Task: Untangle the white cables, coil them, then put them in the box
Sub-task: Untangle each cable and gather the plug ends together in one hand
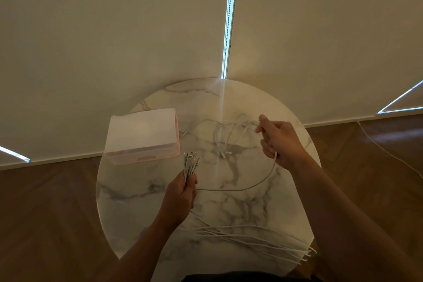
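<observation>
My left hand (pixel 182 192) grips a bundle of white cable ends (pixel 190 163), their plugs pointing up toward the box. My right hand (pixel 280 142) holds one white cable that loops down and left (pixel 251 186) to my left hand. A tangle of white cables (pixel 231 135) lies on the table just left of my right hand. More cable lengths (pixel 263 239) trail from my left hand across the near side of the table and over its right edge. The white box (pixel 143 136), translucent with a pinkish tint, sits at the table's left.
The round marble table (pixel 229 201) stands against drawn cream blinds. Brown wood floor surrounds it. Another thin white cord (pixel 389 153) lies on the floor at the right.
</observation>
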A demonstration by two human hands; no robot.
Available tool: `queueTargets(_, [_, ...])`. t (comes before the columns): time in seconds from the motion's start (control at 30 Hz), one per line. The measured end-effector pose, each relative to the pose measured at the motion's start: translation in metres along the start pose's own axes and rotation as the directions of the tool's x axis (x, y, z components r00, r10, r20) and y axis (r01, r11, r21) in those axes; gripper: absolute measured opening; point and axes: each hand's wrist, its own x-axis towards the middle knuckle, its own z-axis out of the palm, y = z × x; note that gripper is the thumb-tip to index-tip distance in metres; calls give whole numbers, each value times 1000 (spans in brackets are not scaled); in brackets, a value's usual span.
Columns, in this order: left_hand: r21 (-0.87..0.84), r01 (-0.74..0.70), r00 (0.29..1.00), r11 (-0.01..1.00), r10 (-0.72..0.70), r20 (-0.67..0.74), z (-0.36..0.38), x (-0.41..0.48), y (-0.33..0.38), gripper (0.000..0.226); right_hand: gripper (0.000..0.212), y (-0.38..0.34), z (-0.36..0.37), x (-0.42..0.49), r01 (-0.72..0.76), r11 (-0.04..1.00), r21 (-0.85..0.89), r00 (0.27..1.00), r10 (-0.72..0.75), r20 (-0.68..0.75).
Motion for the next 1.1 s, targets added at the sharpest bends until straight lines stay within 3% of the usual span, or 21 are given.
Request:
queueTargets(0.1, [-25,3,1000,1000,-3,10,1,0,2,24,33,16,-8,1,-168,977,-129,983,175,48])
queueTargets(0.17, [-35,8,1000,999,-7,6,1,1,2,24,29,21,-12,0,-177,978,-113,980,186,73])
queueTargets(0.37, [-17,8,1000,1000,-8,5,1,0,0,24,21,-1,-25,-6,-94,963,251,966,27,256])
queueTargets(0.53, [-17,6,1000,1000,-5,20,3,0,1,25,27,9,-27,-3,22,1000,20,990,-25,142])
queueTargets(0.73, [-45,24,1000,999,-24,-3,2,3,0,24,24,22,-34,-16,153,975,163,967,-182,176])
queueTargets(0.8, [-25,24,1000,999,-24,-15,1,3,-2,24,30,27,-37,-20,133,962,240,955,-189,229])
queueTargets(0.87, [-20,35,999,999,-35,-21,0,4,-3,23,32,29,-39,-21,64,984,166,964,-104,244])
queueTargets(0.97, [-12,30,1000,999,-31,-8,2,4,-1,24,29,30,-39,-19,-14,994,-106,984,33,174])
queueTargets(1.1, [-27,40,999,999,-40,-16,7,3,2,24,26,23,-34,-21,8,991,-132,980,18,196])
